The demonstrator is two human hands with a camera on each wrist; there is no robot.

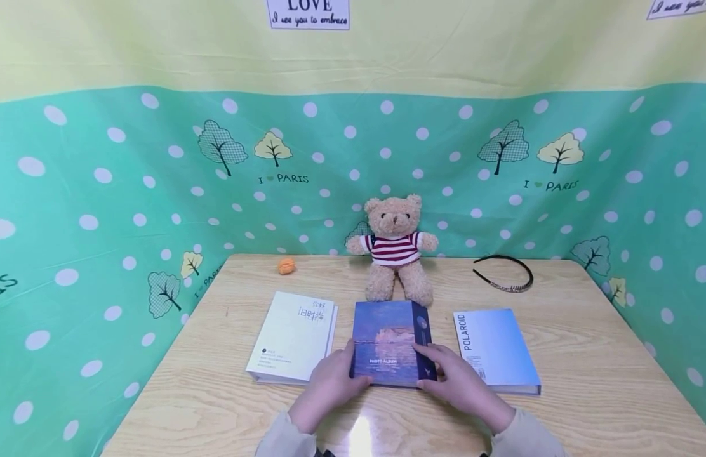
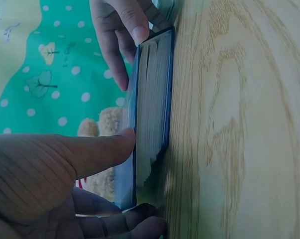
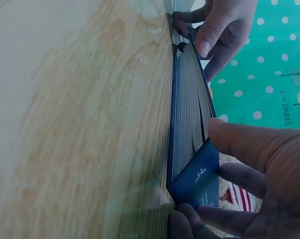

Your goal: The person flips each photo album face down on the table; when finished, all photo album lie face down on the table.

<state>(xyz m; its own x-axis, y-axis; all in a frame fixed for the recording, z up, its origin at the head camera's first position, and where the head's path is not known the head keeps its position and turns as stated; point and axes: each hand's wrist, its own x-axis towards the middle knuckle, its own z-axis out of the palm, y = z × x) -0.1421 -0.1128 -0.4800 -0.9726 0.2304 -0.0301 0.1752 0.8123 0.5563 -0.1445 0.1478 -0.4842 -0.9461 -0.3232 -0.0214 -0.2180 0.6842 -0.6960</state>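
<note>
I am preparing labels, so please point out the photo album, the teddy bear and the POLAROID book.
photo album point(image 1: 384, 348): head view, printed cover.
teddy bear point(image 1: 395, 251): head view, striped shirt.
POLAROID book point(image 1: 498, 348): head view, blue cover.

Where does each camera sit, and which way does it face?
Head: on the person's head, facing forward and down at the photo album; left hand, right hand, sleeves show.
Left wrist: on that wrist, facing the page edges; left hand near, right hand beyond.
Right wrist: on that wrist, facing those edges; right hand near, left hand beyond.
Wrist views share the teddy bear and polka-dot backdrop.
</note>
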